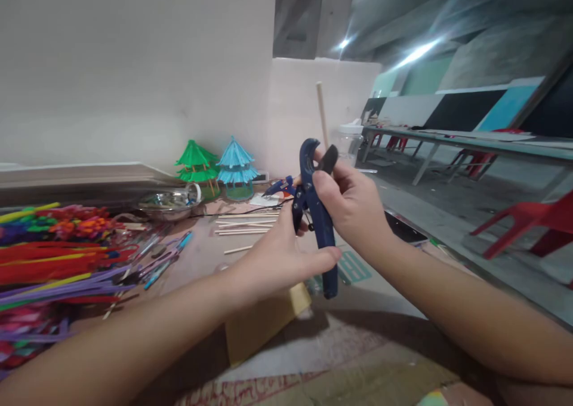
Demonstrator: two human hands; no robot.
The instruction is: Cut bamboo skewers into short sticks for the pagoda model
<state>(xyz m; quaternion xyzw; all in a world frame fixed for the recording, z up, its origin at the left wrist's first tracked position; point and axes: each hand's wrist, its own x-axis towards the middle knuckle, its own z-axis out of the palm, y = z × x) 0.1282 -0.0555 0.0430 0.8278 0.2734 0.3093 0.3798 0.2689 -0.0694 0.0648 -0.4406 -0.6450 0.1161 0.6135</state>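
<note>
Held up above the table is a dark blue pipe cutter (320, 215) with a hooked jaw at its top. My left hand (286, 245) is wrapped round its handles, the thumb lying across the longer one. At the jaw, my right hand (342, 185) pinches a thin wooden stick (322, 113) that points upward, its lower end hidden by the fingers. A black part (328, 159) shows beside the right fingers; whether it belongs to the cutter, I cannot tell. Several more wooden sticks (246, 224) lie on the table behind my left hand.
Green (197, 162) and blue (236, 167) paper-roofed model huts stand at the back. Nearby are a glue gun (280, 186), a metal bowl (165, 203) and a clear jar (349, 143). Colourful pipe cleaners (54, 257) cover the left; a phone (405, 228) lies right.
</note>
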